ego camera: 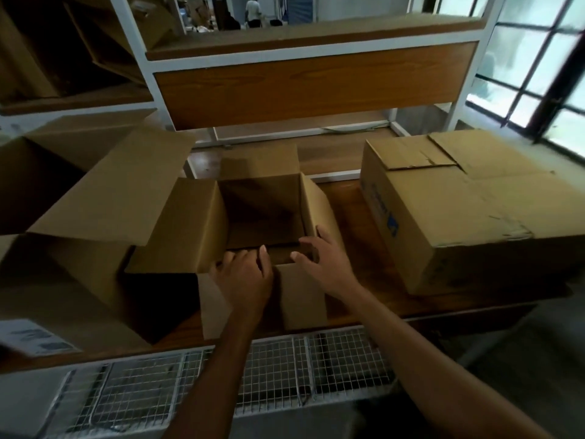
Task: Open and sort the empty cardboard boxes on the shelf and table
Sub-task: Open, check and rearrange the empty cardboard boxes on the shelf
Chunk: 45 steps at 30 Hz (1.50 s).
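Note:
A small cardboard box (262,210) stands open on the wooden table (351,201) in the middle, its inside bare and its flaps spread out. My left hand (245,277) rests on the near flap and near wall of this box, fingers curled over the edge. My right hand (323,258) hovers at the box's near right corner with fingers spread, touching the rim. A larger open box (82,191) sits to the left, one wide flap overlapping the small box's left flap. A big closed box (468,210) with blue print lies at the right.
A white-framed shelf unit (310,77) with wooden boards stands behind the table. More cardboard (57,49) leans on the upper left shelf. A wire mesh rack (221,375) runs below the table's front edge. A paper label (31,337) lies at the left. Windows are at the right.

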Each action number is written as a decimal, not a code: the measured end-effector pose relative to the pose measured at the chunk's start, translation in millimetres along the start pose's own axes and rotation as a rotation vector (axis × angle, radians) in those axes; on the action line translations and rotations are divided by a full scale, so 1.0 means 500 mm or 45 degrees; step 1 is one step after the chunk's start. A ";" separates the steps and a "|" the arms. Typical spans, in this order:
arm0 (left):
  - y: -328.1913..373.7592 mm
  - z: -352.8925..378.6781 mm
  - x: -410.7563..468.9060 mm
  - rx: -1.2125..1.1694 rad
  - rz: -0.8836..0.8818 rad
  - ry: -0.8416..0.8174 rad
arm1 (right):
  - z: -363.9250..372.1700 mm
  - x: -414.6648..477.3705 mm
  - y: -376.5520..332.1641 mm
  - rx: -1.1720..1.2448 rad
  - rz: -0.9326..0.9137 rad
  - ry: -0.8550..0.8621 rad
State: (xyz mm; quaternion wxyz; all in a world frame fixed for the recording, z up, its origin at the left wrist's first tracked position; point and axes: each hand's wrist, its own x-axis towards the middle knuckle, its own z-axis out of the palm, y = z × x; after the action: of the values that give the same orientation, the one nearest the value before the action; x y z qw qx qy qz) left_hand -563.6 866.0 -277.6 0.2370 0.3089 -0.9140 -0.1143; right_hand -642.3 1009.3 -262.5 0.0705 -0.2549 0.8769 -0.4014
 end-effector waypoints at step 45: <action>0.770 0.237 0.186 -0.584 0.435 -0.219 | -0.711 0.102 0.479 0.007 0.158 0.503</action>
State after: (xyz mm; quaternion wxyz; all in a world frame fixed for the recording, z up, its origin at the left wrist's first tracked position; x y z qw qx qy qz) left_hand -884.8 1117.2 -209.3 0.2379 0.0782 -0.9198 -0.3021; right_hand -896.4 1352.0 -198.1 -0.0773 -0.1165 0.8867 -0.4407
